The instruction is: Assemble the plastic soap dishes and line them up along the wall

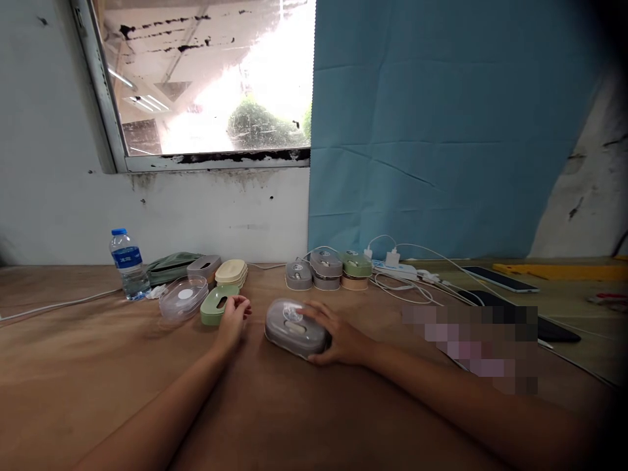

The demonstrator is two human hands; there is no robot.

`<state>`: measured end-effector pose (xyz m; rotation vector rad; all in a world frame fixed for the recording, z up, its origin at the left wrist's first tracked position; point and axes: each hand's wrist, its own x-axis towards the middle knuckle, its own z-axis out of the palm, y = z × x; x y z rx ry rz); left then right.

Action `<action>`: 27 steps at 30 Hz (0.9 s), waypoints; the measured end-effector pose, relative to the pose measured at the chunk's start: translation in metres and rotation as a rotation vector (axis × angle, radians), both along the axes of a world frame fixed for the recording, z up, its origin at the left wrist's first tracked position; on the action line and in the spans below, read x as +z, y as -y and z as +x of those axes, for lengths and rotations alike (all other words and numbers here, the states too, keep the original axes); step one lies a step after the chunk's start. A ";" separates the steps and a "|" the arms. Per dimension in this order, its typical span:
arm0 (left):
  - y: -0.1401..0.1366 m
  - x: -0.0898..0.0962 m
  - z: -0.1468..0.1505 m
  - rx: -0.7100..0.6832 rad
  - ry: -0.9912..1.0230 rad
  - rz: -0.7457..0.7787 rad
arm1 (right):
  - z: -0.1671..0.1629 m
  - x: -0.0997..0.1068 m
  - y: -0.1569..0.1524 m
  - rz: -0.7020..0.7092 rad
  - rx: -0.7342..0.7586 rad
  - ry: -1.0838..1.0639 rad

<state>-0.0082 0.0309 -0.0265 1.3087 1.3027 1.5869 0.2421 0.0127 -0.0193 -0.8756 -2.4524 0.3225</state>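
Near the middle of the wooden table sits a grey oval box [289, 332] with a clear lid and a round white label on top. My right hand [338, 333] grips its right end, fingers over the lid and thumb low at the near side. My left hand [234, 315] is at the right end of a green oval tray [212, 310] with a slot in it. Its fingers are loosely bent and apart, with nothing visible in them; whether they touch the tray I cannot tell.
Clear lids [184, 299], cream oval pieces [231, 270] and a water bottle [128, 265] stand back left. Stacked lidded boxes [326, 265] line the wall. To the right lie a power strip [395, 268], white cables [405, 286] and a phone [500, 279].
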 end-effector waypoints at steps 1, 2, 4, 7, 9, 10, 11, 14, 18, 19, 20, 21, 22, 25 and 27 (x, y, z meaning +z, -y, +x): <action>-0.002 0.001 -0.003 0.038 0.012 0.013 | -0.005 0.003 -0.011 0.063 -0.037 0.016; -0.004 0.001 -0.005 0.063 0.019 0.022 | -0.010 0.007 -0.024 0.127 -0.104 0.033; -0.005 0.002 -0.007 0.107 0.028 0.043 | -0.023 0.017 -0.051 0.253 -0.330 0.076; -0.003 0.001 -0.006 0.132 0.010 0.070 | -0.041 0.032 -0.091 0.292 -0.494 0.055; -0.002 0.000 -0.004 0.136 -0.017 0.084 | -0.050 0.039 -0.112 0.305 -0.593 0.049; -0.001 0.000 -0.003 0.138 -0.029 0.089 | -0.053 0.040 -0.119 0.307 -0.638 0.051; 0.000 0.001 -0.002 0.140 -0.040 0.089 | -0.055 0.041 -0.125 0.306 -0.676 0.056; 0.003 0.005 -0.001 0.150 -0.065 0.072 | -0.060 0.039 -0.133 0.294 -0.768 0.073; 0.004 0.013 -0.006 0.204 -0.137 0.100 | -0.066 0.038 -0.133 0.289 -0.831 0.087; 0.003 0.014 -0.009 0.225 -0.168 0.118 | -0.067 0.038 -0.132 0.294 -0.831 0.090; 0.002 0.015 -0.012 0.249 -0.202 0.139 | -0.067 0.039 -0.130 0.302 -0.826 0.091; 0.001 0.015 -0.016 0.272 -0.243 0.162 | -0.067 0.040 -0.128 0.310 -0.819 0.091; -0.001 0.015 -0.021 0.295 -0.289 0.189 | -0.067 0.041 -0.125 0.319 -0.809 0.090; -0.006 0.013 -0.034 0.359 -0.454 0.273 | -0.065 0.043 -0.119 0.352 -0.779 0.086; -0.008 0.012 -0.041 0.395 -0.582 0.314 | -0.063 0.044 -0.118 0.371 -0.763 0.090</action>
